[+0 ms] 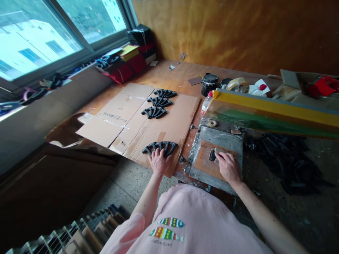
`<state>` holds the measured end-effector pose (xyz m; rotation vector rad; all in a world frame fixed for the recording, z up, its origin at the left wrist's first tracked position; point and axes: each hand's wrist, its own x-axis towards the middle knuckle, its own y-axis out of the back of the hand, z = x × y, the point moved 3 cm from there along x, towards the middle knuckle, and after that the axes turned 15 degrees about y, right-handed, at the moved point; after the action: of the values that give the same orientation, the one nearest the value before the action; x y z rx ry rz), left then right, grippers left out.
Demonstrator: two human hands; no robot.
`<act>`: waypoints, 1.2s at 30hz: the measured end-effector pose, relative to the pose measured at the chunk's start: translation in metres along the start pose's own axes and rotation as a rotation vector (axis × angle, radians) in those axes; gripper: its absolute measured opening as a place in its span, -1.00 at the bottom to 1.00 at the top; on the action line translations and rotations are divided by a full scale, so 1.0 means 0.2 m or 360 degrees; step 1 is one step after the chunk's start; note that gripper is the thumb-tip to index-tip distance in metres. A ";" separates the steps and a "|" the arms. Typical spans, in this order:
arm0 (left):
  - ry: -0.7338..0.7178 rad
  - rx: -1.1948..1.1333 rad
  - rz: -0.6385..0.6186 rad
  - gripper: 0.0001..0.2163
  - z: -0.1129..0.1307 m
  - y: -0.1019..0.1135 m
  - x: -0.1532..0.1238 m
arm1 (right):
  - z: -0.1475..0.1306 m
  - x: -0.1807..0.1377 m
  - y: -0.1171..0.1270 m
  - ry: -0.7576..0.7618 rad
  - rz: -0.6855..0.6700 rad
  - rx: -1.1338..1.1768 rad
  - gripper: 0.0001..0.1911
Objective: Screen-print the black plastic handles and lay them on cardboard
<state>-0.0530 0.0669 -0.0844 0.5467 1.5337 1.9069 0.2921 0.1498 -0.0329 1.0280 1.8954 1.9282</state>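
Note:
My left hand (159, 160) lies on the flattened cardboard (137, 120), fingers spread, touching a row of black curved plastic parts (159, 146). Three more rows of the same black parts (158, 102) sit farther back on the cardboard. My right hand (228, 166) rests on a metal plate (233, 141) with a brown panel (203, 160). Its fingers are curled on a small black piece (212, 155) at the panel's upper edge. A raised screen frame with a yellow rim (272, 107) hangs just behind that hand.
A heap of black parts (286, 162) lies right of the plate. Behind it stand a black can (209, 84), a white bottle with a red cap (207, 101) and a tape roll (212, 123). Boxes (129, 63) line the window sill. A radiator-like rack (79, 233) is near left.

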 end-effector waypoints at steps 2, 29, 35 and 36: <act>-0.0009 0.0006 -0.0029 -0.43 -0.01 -0.03 0.03 | 0.00 0.00 -0.02 -0.0025 0.0022 0.0024 -0.58; -0.0482 -0.0003 0.0097 -0.31 -0.10 0.12 1.17 | -0.01 0.11 0.01 -0.0072 0.0012 0.0017 -0.60; -0.0501 -0.1096 -0.0322 -0.49 0.62 0.37 0.65 | -0.07 0.06 -0.06 0.0353 -0.0263 0.0135 -0.25; -0.0539 -0.1387 -0.0473 -0.47 0.75 0.43 0.54 | -0.09 0.03 -0.06 0.0398 -0.0268 0.0178 -0.26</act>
<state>-0.0495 0.2375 0.0290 0.2049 0.4459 1.8916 0.2731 0.1422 -0.0397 0.6530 2.1678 1.9479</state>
